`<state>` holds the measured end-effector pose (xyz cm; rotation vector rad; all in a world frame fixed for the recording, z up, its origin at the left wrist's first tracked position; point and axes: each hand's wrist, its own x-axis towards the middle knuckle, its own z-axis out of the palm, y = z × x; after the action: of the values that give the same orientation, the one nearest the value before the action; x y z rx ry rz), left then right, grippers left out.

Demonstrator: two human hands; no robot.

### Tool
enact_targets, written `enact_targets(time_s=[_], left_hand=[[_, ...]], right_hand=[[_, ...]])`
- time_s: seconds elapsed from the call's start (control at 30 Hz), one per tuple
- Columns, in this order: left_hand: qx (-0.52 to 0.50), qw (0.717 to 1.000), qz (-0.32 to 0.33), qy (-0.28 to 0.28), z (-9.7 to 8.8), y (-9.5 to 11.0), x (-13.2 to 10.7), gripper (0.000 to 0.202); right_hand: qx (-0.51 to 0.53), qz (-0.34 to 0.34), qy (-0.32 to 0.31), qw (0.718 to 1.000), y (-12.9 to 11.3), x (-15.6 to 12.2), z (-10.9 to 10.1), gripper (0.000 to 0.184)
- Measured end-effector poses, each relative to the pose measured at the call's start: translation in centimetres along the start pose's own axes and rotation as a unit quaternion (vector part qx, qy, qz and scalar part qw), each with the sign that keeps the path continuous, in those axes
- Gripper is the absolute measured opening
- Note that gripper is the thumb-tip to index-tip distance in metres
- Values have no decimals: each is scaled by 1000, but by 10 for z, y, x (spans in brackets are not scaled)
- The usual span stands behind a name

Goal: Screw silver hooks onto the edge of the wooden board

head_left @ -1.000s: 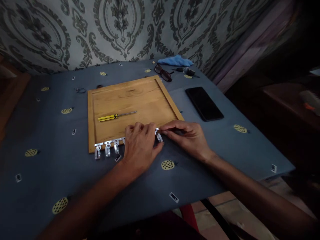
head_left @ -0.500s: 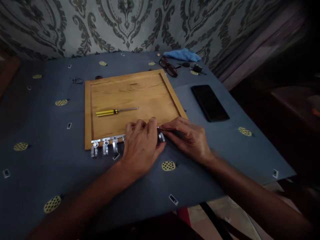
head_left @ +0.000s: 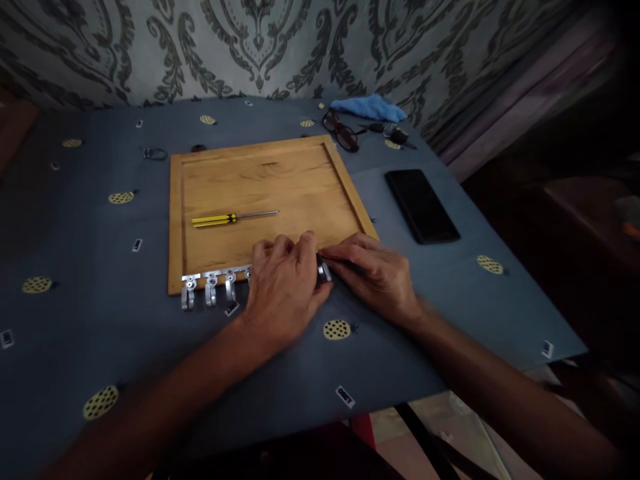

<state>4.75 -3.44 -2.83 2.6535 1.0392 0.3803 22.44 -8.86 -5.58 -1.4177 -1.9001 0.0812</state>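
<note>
A framed wooden board (head_left: pixel 260 177) lies on the cloth-covered table. Along its near edge runs a metal hook rail (head_left: pixel 210 275), its silver hooks hanging past the edge. My left hand (head_left: pixel 283 283) is closed over the right part of this rail, fingers curled onto the board, covering several hooks. At the rail's right end, by the last visible hook, my right hand (head_left: pixel 377 273) pinches thumb and fingertips together; what they hold is too small or hidden to make out. A yellow-and-black screwdriver (head_left: pixel 215 220) rests on the board, its shaft pointing right.
Right of the board lies a black phone (head_left: pixel 423 207). Glasses (head_left: pixel 343 131), a blue cloth (head_left: pixel 370 107) and a dark wristwatch-like item (head_left: pixel 395 133) are at the back right. A small looped item (head_left: pixel 154 154) sits behind the board's left corner. The patterned wall (head_left: pixel 260 53) stands behind the table.
The view has shifted slightly. Both hands keep nearly the same places at the rail's right end, and the screwdriver has not moved on the board.
</note>
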Motion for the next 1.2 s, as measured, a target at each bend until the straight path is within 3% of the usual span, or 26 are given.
enact_targets(time_s=[0.77,1.2], left_hand=[[18,999,24,20,0,-1,0,44],[18,999,32,21,1,-1,-3,48]], right_hand=[[16,-40,22,999,7,-2,4,16],[31,-25,19,999,5,-2,2,15]])
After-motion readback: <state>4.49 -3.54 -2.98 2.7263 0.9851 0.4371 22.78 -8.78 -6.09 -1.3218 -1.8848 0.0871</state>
